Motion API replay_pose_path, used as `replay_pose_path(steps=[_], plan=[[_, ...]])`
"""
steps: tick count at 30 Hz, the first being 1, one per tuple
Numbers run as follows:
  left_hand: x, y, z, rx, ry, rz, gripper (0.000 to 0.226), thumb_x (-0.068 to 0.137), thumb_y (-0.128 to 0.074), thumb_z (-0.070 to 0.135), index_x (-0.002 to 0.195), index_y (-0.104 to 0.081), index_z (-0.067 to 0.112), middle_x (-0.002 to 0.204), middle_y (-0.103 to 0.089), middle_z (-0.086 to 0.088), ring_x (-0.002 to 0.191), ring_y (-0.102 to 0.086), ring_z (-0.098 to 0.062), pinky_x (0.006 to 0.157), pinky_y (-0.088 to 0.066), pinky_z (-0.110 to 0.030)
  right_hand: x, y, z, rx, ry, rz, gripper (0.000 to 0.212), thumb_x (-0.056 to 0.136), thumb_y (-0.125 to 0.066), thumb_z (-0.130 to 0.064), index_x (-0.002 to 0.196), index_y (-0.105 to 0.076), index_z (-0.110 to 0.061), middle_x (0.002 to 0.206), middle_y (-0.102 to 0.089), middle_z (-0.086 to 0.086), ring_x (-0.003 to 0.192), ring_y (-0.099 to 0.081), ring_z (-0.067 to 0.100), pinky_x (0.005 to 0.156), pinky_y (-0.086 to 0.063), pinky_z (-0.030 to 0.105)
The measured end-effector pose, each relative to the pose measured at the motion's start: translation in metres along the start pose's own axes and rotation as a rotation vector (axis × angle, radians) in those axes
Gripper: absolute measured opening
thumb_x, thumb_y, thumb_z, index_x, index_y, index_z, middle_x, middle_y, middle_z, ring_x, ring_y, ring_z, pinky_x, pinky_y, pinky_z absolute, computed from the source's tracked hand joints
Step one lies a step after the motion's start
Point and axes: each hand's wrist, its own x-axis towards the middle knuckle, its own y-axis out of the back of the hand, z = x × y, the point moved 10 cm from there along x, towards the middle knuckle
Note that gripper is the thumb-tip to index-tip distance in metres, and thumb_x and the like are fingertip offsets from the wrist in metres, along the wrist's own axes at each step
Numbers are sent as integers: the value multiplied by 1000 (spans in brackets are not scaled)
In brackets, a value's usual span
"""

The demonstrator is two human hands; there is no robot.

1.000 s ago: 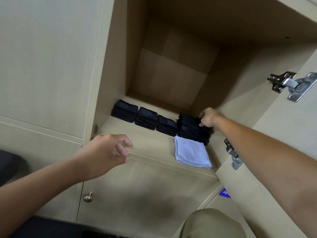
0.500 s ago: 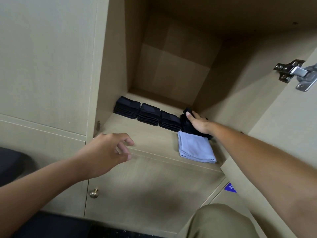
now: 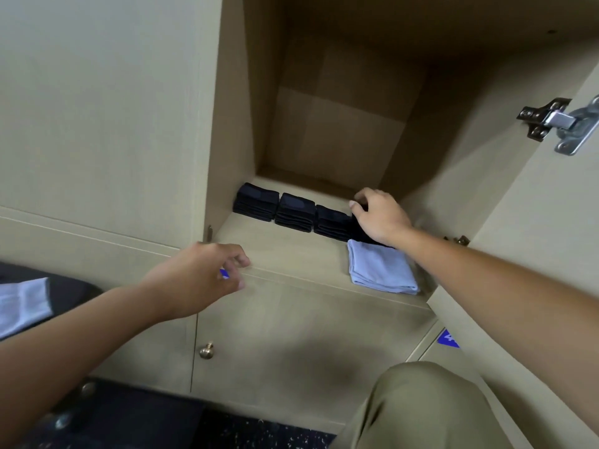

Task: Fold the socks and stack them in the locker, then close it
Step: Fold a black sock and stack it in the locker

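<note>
Right hand [image 3: 381,217] is curling its fingers over the rightmost pile of black socks [image 3: 363,231] at the far right of the locker shelf [image 3: 291,257], just beyond the folded blue cloth [image 3: 381,268]. Left hand [image 3: 197,277] is hovering at the near shelf edge, fingers loosely bent, holding nothing. Pressing straight down and squaring this pile against its three neighbours [image 3: 293,212] looks like the way to keep it from toppling.

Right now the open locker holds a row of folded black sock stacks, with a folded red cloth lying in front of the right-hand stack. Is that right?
Not quite: the folded cloth is light blue, not red, as the head view shows. It does lie in front of the right-hand stack of the folded black sock stacks in the open locker.
</note>
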Motion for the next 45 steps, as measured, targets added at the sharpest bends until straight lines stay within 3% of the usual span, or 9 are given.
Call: replay_pose_path(steps=[3,10,16,20,25,33,37,41,45], plan=[[-9,12,-3,25,15,20,16,93,-70,30,108,-67,32,88,-74,19,82,-64,-1,83,-51,-27,-18,-9,-36,84,76,-32,34,101,-51,-39,127,-60,-18,126,-61,4,122,-53,24,98,-48,43],[-33,40,-14,78,43,65,11,91,-74,30,102,-70,30,89,-72,16,84,-67,-15,84,-55,-41,-68,-34,-117,277,183,-75,21,97,-58,-38,111,-66,-25,113,-66,-5,106,-59,16,93,-51,39],[-59,66,-44,149,127,64,17,91,-73,35,107,-71,29,97,-71,12,86,-67,-9,83,-52,-32,-115,-45,-191,400,353,-132,16,96,-60,-33,106,-67,-22,98,-65,-11,95,-58,10,86,-49,33],[-79,84,-74,221,225,63,18,91,-74,35,107,-71,28,98,-72,13,89,-68,-12,79,-47,-27,-140,-62,-221,414,445,-219,14,97,-59,-29,106,-66,-21,99,-65,-10,91,-56,8,81,-46,30],[-111,109,-112,253,349,80,17,91,-74,32,106,-71,24,90,-68,15,94,-67,-17,86,-49,-31,-158,-72,-262,426,554,-300,15,97,-59,-30,107,-67,-22,99,-65,-8,89,-57,12,81,-48,32],[-176,154,-171,303,592,141,26,87,-77,30,111,-72,19,99,-71,5,98,-68,-21,88,-48,-32,-168,-93,-316,514,616,-414,17,94,-64,-37,109,-67,-29,93,-69,-8,78,-58,3,82,-50,31],[-211,161,-194,299,707,-12,41,84,-83,31,121,-70,20,114,-66,3,109,-62,-20,91,-41,-28,-173,-104,-342,533,652,-473,19,96,-65,-35,112,-67,-25,93,-64,-14,78,-57,6,81,-45,28],[-246,158,-215,350,846,-249,61,77,-86,41,132,-61,31,127,-57,7,116,-54,-18,104,-40,-35,-186,-117,-369,522,699,-534,22,96,-65,-34,115,-67,-23,93,-64,-13,84,-60,14,80,-44,28],[-260,155,-228,403,880,-315,57,71,-91,45,121,-65,35,124,-62,6,114,-59,-21,105,-45,-40,-202,-130,-395,509,764,-597,25,96,-65,-34,117,-66,-21,93,-65,-10,81,-59,13,77,-41,26]])
